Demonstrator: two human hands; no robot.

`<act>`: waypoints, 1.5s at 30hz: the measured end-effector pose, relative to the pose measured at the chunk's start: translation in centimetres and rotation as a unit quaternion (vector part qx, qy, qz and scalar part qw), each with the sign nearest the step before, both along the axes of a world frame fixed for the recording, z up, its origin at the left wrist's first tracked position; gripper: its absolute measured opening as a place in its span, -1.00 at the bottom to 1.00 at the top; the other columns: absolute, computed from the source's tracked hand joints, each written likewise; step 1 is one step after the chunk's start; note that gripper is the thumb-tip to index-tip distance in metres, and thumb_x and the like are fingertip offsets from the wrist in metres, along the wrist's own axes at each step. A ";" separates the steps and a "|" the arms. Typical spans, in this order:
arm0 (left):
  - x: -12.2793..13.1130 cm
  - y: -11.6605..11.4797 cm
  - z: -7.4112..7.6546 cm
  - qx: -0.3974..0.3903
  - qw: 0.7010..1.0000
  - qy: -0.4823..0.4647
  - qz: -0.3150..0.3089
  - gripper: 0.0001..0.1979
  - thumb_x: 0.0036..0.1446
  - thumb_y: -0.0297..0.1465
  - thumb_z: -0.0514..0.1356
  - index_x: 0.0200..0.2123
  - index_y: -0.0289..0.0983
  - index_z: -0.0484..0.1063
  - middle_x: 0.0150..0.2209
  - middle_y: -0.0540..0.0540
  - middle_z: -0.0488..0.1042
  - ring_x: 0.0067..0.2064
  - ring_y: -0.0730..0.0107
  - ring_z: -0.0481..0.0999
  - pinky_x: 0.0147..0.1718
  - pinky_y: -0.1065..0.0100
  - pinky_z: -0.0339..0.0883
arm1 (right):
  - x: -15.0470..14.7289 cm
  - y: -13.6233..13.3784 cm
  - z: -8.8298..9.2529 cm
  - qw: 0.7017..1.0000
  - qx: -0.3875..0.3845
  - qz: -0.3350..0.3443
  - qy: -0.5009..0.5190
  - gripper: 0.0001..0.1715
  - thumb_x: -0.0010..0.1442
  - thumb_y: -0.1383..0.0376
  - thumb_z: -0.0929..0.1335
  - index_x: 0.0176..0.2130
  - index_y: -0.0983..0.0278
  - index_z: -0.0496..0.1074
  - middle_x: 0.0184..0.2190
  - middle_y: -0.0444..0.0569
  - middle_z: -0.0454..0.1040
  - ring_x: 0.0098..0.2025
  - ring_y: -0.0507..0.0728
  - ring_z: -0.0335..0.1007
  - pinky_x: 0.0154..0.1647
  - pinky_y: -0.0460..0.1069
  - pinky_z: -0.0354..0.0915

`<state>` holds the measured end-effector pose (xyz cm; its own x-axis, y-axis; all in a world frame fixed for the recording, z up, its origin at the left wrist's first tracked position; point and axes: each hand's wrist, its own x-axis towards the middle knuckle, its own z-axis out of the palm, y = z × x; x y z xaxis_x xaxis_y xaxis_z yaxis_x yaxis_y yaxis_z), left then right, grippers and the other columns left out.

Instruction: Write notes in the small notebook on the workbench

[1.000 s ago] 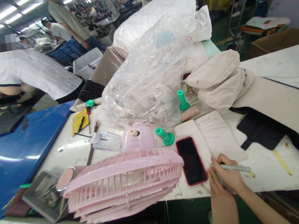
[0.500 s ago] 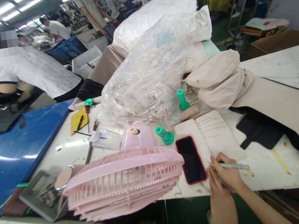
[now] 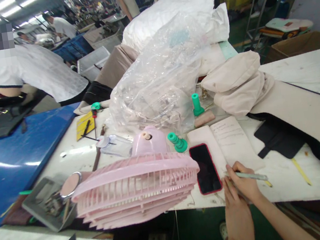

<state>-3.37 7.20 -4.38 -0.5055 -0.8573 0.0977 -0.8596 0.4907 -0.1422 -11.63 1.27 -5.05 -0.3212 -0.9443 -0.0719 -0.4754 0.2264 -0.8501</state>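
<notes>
Head view: a pen [image 3: 251, 176] is pinched in the closed fingers of the right hand [image 3: 244, 185], its long axis pointing right along the desk [image 3: 293, 188] edge; the left hand [image 3: 237, 212] is pressed against it, fingers flat, holding nothing; the notebook [image 3: 229, 143] lies just beyond.

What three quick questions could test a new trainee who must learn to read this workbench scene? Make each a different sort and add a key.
1. True or false: the slim pale-green pen is held in the right hand.
2. Which lies directly left of the open paper notebook? A) yellow card B) red-cased black smartphone C) clear plastic bag
3. Fill in: the round pink plastic fan sits on the ____ edge of the white worktable.

Key: 1 true; 2 B; 3 near. The left hand rests beside the right, holding nothing visible.
</notes>
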 end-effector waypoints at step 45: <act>-0.1 -0.4 1.2 -0.036 0.999 0.038 0.009 -0.38 -0.10 -0.31 0.30 0.05 -0.39 0.30 0.09 -0.35 0.31 0.11 0.00 0.31 -0.10 0.20 0.44 | -0.2 0.2 -0.6 1.000 0.000 -0.007 -0.018 -0.52 0.17 -0.02 0.23 -0.58 0.24 0.16 -0.69 -0.24 0.21 -0.59 -0.02 0.16 -0.45 -0.08 0.09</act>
<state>-3.50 6.78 -3.15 -0.4788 -0.8556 0.1969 -0.8779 0.4659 -0.1104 -11.84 1.46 -5.66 -0.3315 -0.9397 -0.0841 -0.4415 0.2332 -0.8664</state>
